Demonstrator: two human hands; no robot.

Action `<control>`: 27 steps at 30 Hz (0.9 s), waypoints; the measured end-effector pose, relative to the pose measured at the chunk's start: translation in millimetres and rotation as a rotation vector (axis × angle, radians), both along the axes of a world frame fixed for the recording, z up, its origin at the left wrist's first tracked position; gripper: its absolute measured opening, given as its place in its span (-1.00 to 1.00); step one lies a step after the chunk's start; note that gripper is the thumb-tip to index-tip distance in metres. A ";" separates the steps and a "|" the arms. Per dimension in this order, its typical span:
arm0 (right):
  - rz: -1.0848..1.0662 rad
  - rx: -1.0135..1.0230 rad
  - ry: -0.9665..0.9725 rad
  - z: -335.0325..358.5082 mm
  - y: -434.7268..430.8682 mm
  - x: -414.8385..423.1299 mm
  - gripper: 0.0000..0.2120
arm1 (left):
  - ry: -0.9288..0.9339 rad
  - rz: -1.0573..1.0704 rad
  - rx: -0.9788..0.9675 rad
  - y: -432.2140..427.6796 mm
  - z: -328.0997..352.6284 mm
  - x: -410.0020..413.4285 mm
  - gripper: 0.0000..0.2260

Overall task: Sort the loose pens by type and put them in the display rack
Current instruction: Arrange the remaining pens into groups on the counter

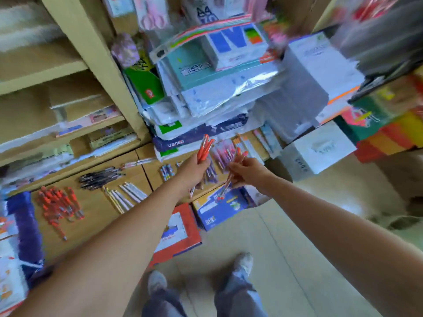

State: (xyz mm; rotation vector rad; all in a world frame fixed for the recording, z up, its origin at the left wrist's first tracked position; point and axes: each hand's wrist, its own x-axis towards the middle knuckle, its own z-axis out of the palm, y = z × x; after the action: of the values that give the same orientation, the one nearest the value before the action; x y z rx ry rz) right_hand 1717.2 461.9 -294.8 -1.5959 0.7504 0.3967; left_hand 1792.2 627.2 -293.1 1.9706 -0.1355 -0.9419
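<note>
Left hand (192, 173) grips red pens (204, 148) caps-up; right hand (248, 171) holds tilted orange pens (231, 177).

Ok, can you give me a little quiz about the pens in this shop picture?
1. True or false: the left hand holds orange pens and the right hand is empty.
2. Which lies farthest left on the wooden counter? A white pens B black pens C orange pile
3. Fill the gap: the pens right beside the white pens, nearer the shelves, are ___.

Key: 1 false, the right hand holds orange pens too. 2 C. 3 black.
</note>
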 end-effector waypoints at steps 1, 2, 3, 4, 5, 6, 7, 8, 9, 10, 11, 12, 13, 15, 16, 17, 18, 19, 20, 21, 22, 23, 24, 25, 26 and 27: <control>-0.024 0.004 -0.007 4.1 -23.6 -7.9 -0.81 | -0.018 0.003 -0.004 -23.7 3.7 -5.4 -0.93; -0.050 -0.014 -0.022 5.8 -49.3 -14.5 -0.82 | -0.025 0.006 -0.007 -49.9 6.7 -9.7 -0.93; -0.060 -0.044 -0.030 8.4 -62.6 -18.2 -0.82 | -0.032 0.006 0.000 -63.3 7.0 -10.3 -0.92; -0.087 -0.070 -0.038 11.0 -87.0 -23.4 -0.83 | -0.037 0.000 0.000 -88.2 8.2 -12.0 -0.91; -0.125 -0.075 -0.043 15.5 -112.7 -29.3 -0.85 | -0.049 -0.013 -0.002 -114.4 11.3 -14.0 -0.89; -0.189 -0.049 -0.056 19.6 -135.3 -33.2 -0.87 | -0.055 -0.028 -0.006 -138.2 13.5 -14.4 -0.85; -0.244 -0.023 -0.069 25.3 -157.0 -36.7 -0.89 | -0.066 -0.047 -0.004 -160.7 16.7 -14.4 -0.81; -0.298 -0.014 -0.088 28.4 -178.1 -38.2 -0.90 | -0.073 -0.062 -0.003 -182.5 19.1 -13.0 -0.79; -0.332 -0.018 -0.095 32.9 -197.9 -39.1 -0.91 | -0.076 -0.079 0.001 -203.1 22.0 -10.4 -0.80; -0.365 -0.015 -0.105 34.3 -218.1 -38.8 -0.93 | -0.072 -0.094 0.001 -223.0 23.5 -7.1 -0.81; -0.389 -0.012 -0.107 37.3 -236.7 -37.7 -0.93 | -0.075 -0.106 -0.001 -241.6 25.7 -3.4 -0.81; -0.415 -0.011 -0.111 38.7 -255.1 -35.1 -0.91 | -0.074 -0.110 -0.004 -260.6 27.0 1.1 -0.80; -0.433 -0.022 -0.104 40.2 -272.7 -32.0 -0.90 | -0.080 -0.117 -0.008 -278.8 28.4 6.4 -0.79; -0.466 -0.029 -0.118 43.2 -305.5 -23.8 -0.91 | -0.099 -0.147 0.001 -313.1 29.0 16.5 -0.80; -0.489 -0.025 -0.136 45.6 -320.4 -18.8 -0.93 | -0.100 -0.159 0.005 -329.7 29.0 21.7 -0.80; -0.509 -0.026 -0.154 48.3 -335.9 -12.7 -0.92 | -0.101 -0.173 -0.002 -346.8 29.2 27.4 -0.79; -0.532 -0.025 -0.173 49.1 -350.9 -6.6 -0.91 | -0.103 -0.186 -0.006 -363.0 29.2 32.6 -0.78; -0.548 -0.024 -0.184 50.7 -365.4 -1.8 -0.90 | -0.115 -0.204 -0.003 -377.7 29.4 36.8 -0.80; -0.563 -0.024 -0.194 52.1 -380.1 4.2 -0.89 | -0.121 -0.214 0.002 -392.3 29.8 41.8 -0.82; -0.569 -0.024 -0.201 52.9 -394.8 10.3 -0.90 | -0.118 -0.220 -0.001 -406.3 30.3 47.4 -0.85; -0.571 -0.019 -0.209 52.6 -409.2 16.5 -0.92 | -0.102 -0.218 -0.011 -419.7 30.3 52.4 -0.86; -0.569 -0.015 -0.215 52.9 -424.1 21.9 -0.93 | -0.097 -0.217 -0.021 -432.8 30.6 57.1 -0.86; -0.573 -0.008 -0.224 52.8 -439.3 28.1 -0.92 | -0.098 -0.210 -0.024 -446.3 30.7 62.1 -0.86; -0.578 -0.008 -0.231 52.1 -455.4 34.5 -0.90 | -0.101 -0.206 -0.027 -459.9 31.3 67.1 -0.86; -0.582 -0.005 -0.237 52.0 -470.7 41.3 -0.88 | -0.099 -0.197 -0.019 -474.1 31.1 72.6 -0.87; -0.579 -0.008 -0.239 51.6 -487.1 47.6 -0.88 | -0.098 -0.185 -0.018 -488.8 32.9 77.4 -0.88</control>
State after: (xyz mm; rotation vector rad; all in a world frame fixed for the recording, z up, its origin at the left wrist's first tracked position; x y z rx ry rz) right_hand 1764.8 -25.2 -243.2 -1.3277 0.9814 -0.2141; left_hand 1869.6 138.4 -260.2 2.0135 -0.3860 -0.9577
